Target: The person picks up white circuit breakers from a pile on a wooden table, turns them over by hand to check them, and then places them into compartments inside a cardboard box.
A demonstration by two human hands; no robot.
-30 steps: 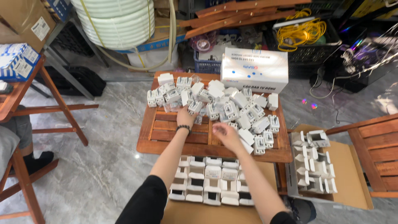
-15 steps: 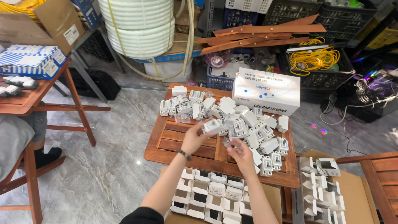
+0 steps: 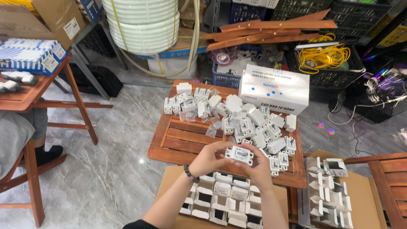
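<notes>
Two hands met over the near edge of a slatted wooden table (image 3: 186,140), both closed on one small white breaker switch (image 3: 239,155). Far to the left stood another wooden table (image 3: 40,91) carrying a blue and white box (image 3: 29,55), and beneath it showed a seated person's grey trouser leg (image 3: 17,135) and dark shoe (image 3: 46,154). Behind, a large coil of white conduit (image 3: 146,23) rested above a white bucket. The left hand (image 3: 207,159), with a dark bead bracelet (image 3: 188,174) at the wrist, gripped the switch from its left end, fingers curled under and thumb on top. The right hand (image 3: 256,167) held the opposite end, so the piece sat level between them, just above the table's front rail. Below the forearms lay a cardboard carton (image 3: 169,186) packed with rows of small white boxes (image 3: 222,195), some with open flaps. Beyond the hands, a loose heap of similar white switches (image 3: 250,121) covered the far and right part of the table, with a few clear plastic bags (image 3: 212,129) among them. A long white carton (image 3: 273,89) stood at the table's back right corner. Further right, a bundle of yellow cable (image 3: 324,57) lay on dark crates, and a stack of empty white boxes (image 3: 328,186) sat on flat cardboard beside a wooden chair (image 3: 390,178).
</notes>
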